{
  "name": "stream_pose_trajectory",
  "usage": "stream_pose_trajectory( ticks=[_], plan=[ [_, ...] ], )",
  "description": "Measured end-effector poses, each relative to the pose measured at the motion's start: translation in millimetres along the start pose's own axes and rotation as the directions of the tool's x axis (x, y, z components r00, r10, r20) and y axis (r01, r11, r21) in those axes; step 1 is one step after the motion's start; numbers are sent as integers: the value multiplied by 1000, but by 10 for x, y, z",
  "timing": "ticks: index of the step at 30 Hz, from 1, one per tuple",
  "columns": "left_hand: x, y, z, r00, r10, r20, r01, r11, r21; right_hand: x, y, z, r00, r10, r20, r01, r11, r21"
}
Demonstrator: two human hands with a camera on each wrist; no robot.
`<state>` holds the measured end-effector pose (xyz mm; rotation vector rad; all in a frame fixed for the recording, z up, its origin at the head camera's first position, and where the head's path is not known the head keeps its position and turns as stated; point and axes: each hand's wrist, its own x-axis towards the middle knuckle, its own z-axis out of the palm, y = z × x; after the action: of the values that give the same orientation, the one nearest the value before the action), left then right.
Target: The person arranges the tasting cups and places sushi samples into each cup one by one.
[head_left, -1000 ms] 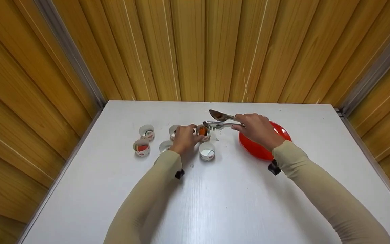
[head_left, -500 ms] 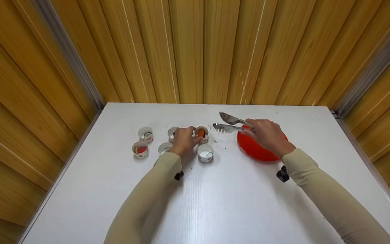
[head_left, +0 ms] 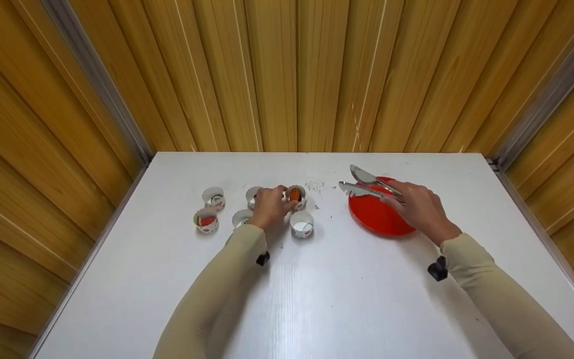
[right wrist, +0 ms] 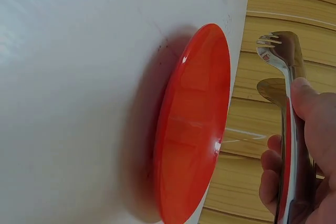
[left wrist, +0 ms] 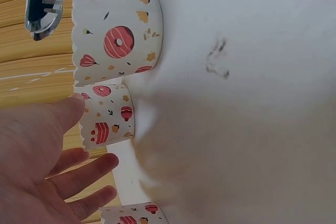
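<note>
My left hand holds the rim of a paper baking cup with an orange piece inside. In the left wrist view its thumb lies against the rim of that patterned cup, while the other fingers spread beside it. The right hand grips metal serving tongs, raised over the near-right red plate. Their two ends, one with prongs, stand apart with nothing visible between them. The plate bears nothing that I can see in the right wrist view.
Another paper cup stands just in front of the held one. To the left are more cups, one with red and yellow pieces; my left hand partly covers two others. Dark specks mark the white table. Wood-patterned walls enclose it.
The right hand has drawn the tongs rightward, from beside the cup with the orange piece to over the red plate. The left hand has stayed at that cup.
</note>
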<state>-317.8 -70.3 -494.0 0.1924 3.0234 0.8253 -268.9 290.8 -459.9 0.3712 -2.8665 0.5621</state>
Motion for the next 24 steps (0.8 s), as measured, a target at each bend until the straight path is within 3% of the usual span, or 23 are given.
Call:
stream_pose_trajectory(
  ticks=[8, 15, 19, 24],
  plan=[
    [5, 28, -10, 1000, 29, 2, -29, 998, 53, -182, 220, -28, 998, 68, -7, -68, 998, -10],
    [-24, 13, -55, 992, 127, -3, -127, 988, 91, -325, 384, -6, 995, 75, -69, -76, 997, -6],
    [-65, -23, -97, 982, 179, -54, -175, 981, 81, -386, 449, -5, 994, 95, -60, -93, 995, 29],
    [-139, -54, -153, 956, 255, -145, -243, 965, 95, -477, 531, 8, 992, 125, -26, -124, 991, 56]
  ],
)
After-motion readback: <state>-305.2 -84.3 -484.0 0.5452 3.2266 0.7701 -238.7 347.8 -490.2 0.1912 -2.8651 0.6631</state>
